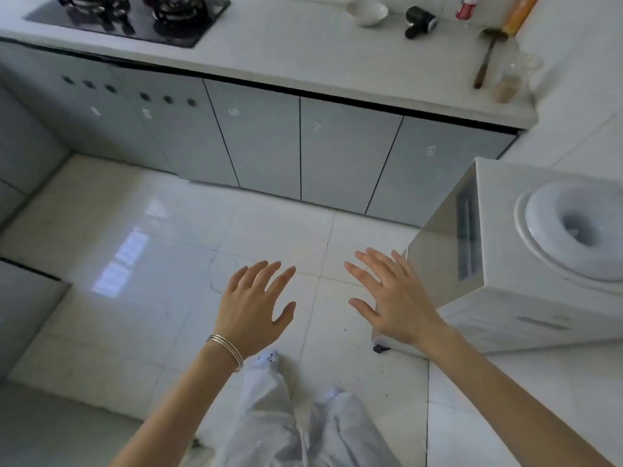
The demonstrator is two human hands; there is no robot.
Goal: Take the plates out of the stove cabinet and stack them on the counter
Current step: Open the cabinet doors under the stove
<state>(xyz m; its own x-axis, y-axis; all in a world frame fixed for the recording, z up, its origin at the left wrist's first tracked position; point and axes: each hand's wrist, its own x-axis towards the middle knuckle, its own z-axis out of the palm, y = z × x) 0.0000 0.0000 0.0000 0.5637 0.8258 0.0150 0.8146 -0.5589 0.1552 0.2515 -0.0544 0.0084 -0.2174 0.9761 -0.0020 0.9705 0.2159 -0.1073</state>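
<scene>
As I face the kitchen units, my left hand (256, 305) and right hand (387, 298) hover side by side but apart, fingers spread and holding nothing, above the glossy white tiled floor (168, 247). No plates are in sight. I judge that they sit behind the pale grey vented cabinet doors (101, 123) beneath the black glass gas hob (135, 18), and every door along the run is closed. If they are ceramic, they would be stiff, brittle, smooth-glazed and heavy as a pile. I would lift a few at a time, thumbs on the rims and fingers underneath. The long white counter (286, 48) has a bare stretch between the hob and a small white bowl (368, 12). A boxy white water dispenser (539, 257) crowds the right side, and hard tile would not forgive a slip.
</scene>
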